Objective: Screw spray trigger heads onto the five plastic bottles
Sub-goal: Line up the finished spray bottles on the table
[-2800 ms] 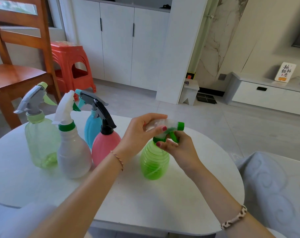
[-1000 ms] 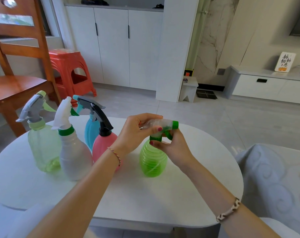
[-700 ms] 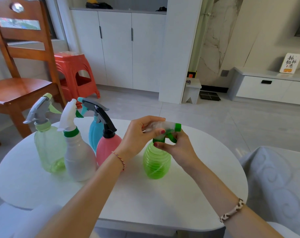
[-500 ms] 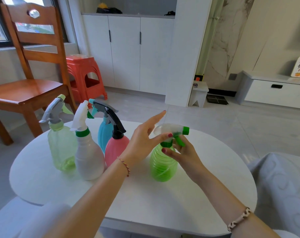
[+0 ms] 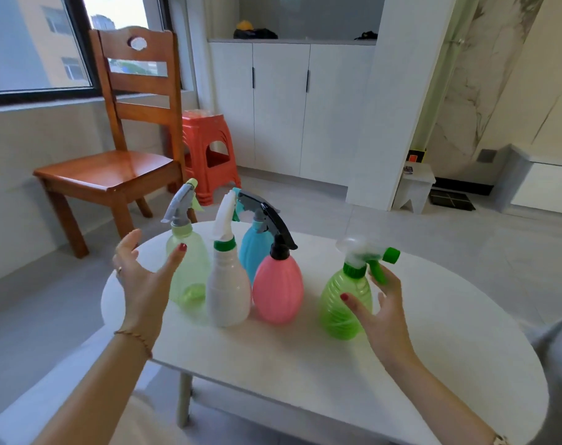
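Note:
Several spray bottles stand upright on the white oval table (image 5: pixel 305 364), each with a trigger head on its neck. The bright green bottle (image 5: pixel 342 303) carries a clear and green trigger head (image 5: pixel 366 253). Left of it stand the pink bottle (image 5: pixel 278 289), the blue bottle (image 5: pixel 255 252) behind, the white bottle (image 5: pixel 228 290) and the pale green bottle (image 5: pixel 192 268). My right hand (image 5: pixel 380 311) is open beside the bright green bottle, fingers spread near its trigger lever. My left hand (image 5: pixel 144 277) is open, palm up, in front of the pale green bottle.
A wooden chair (image 5: pixel 119 155) and an orange plastic stool (image 5: pixel 209 155) stand beyond the table's far left. White cabinets (image 5: pixel 282 104) line the back wall. A small white step stool (image 5: pixel 414 187) sits on the floor. Grey fabric (image 5: pixel 559 364) lies at the right edge.
Both hands have let go of the bright green bottle's trigger head. My left hand has swung away to the left and my right hand has dropped beside the bottle. The camera has tilted up and left.

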